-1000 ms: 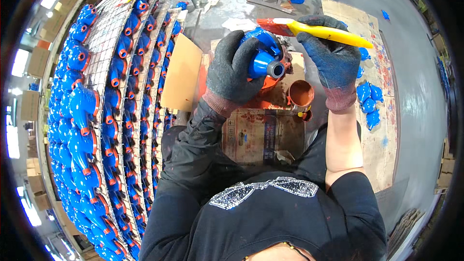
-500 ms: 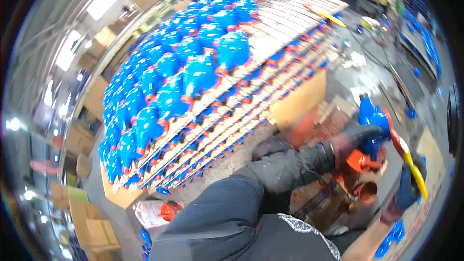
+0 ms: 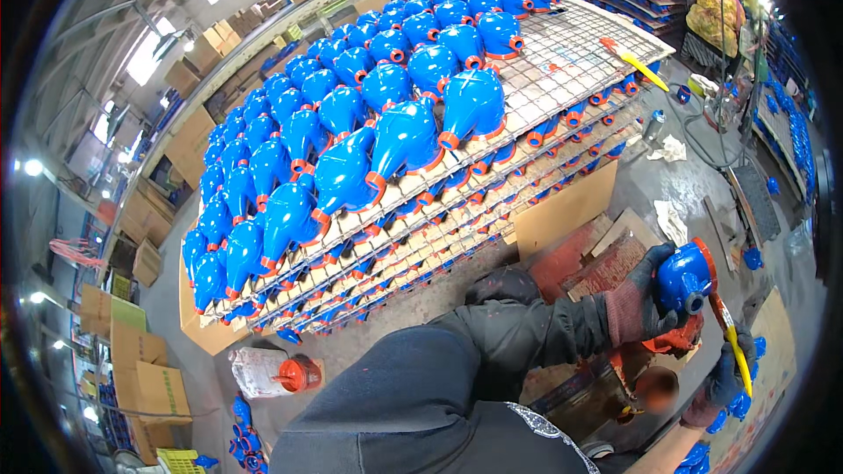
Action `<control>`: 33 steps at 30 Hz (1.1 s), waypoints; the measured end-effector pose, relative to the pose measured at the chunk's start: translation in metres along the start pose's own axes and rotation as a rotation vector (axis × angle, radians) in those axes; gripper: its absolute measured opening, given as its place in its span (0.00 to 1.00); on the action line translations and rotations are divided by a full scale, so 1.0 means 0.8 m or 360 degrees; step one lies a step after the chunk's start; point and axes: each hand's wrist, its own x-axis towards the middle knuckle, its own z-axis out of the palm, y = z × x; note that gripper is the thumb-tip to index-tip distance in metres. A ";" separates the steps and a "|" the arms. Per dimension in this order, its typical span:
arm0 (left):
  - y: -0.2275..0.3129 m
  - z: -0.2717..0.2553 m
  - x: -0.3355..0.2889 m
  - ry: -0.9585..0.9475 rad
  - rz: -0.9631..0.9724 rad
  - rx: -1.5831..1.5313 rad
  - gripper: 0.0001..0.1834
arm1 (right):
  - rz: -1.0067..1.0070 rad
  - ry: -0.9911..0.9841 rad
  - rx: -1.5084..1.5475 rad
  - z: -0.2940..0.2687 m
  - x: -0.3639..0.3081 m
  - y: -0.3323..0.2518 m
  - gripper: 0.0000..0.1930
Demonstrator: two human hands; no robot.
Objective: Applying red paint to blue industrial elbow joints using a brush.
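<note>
My left hand (image 3: 648, 291), in a dark glove, grips a glossy blue cast housing (image 3: 676, 283) with a red-painted rim. Its round port faces down toward me. In my gloved right hand (image 3: 725, 376) is a paintbrush (image 3: 739, 358) with a yellow handle. The brush's red-coated end meets the lower right of the housing's rim; its bristles are hard to make out. Below the housing is a red paint-covered container (image 3: 674, 335), partly hidden by my left hand. A blurred brown round pot (image 3: 656, 388) stands nearer to me.
Stacked wire racks (image 3: 571, 66) carry rows of blue housings with red rims. A second yellow-handled brush (image 3: 645, 70) lies at their right corner. A red-stained pail (image 3: 300, 373) is on the floor at left. Cardboard (image 3: 768, 351) with blue parts lies at right.
The housing has been turned in my left hand, so its port now faces down toward me instead of up. The brush stays in my right hand at the rim. The whole view has shifted.
</note>
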 end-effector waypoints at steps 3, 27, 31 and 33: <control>-0.001 0.000 -0.002 -0.0148 -0.0065 0.0242 0.36 | 0.0133 0.0112 -0.0153 0.004 0.000 0.002 0.14; 0.002 -0.002 0.036 0.0656 0.1189 0.2481 0.38 | 0.0026 -0.0643 -0.1183 0.034 -0.042 0.151 0.11; 0.011 -0.006 0.032 0.0821 0.1400 0.3018 0.35 | 0.0285 -0.0793 -0.1244 0.021 -0.039 0.152 0.12; 0.015 -0.005 0.028 0.0733 0.1420 0.3128 0.38 | 0.0334 -0.0827 -0.1344 0.012 -0.031 0.144 0.13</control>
